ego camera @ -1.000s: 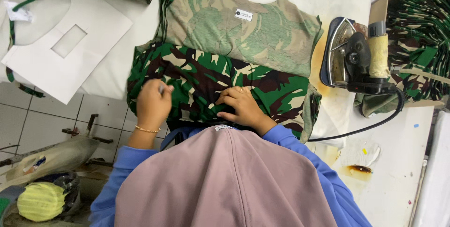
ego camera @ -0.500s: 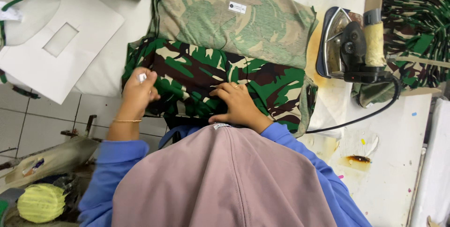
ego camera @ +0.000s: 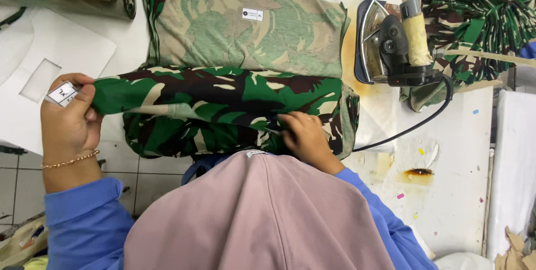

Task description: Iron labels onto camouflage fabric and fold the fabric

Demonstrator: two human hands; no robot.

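Note:
A camouflage shirt [ego camera: 240, 63] lies on the white ironing table [ego camera: 446, 192], its pale inside face up at the far part and its green, brown and black face folded over nearer me. My left hand [ego camera: 67, 116] grips the left end of the folded part, pulled out past the table edge, with a small white size label pinched at the thumb. My right hand [ego camera: 304, 136] presses flat on the fabric near its right side. My pink head covering [ego camera: 257, 214] hides the near edge.
An electric iron [ego camera: 391, 47] stands on its side to the right, its black cord [ego camera: 413, 125] curving across the table. A pile of camouflage garments [ego camera: 480, 19] lies at the far right. A white card template [ego camera: 50, 69] sits at left, over tiled floor.
My left hand has pulled the shirt's left end outward to the left and now holds a white label. My right hand stayed pressing the fabric. The view moved closer.

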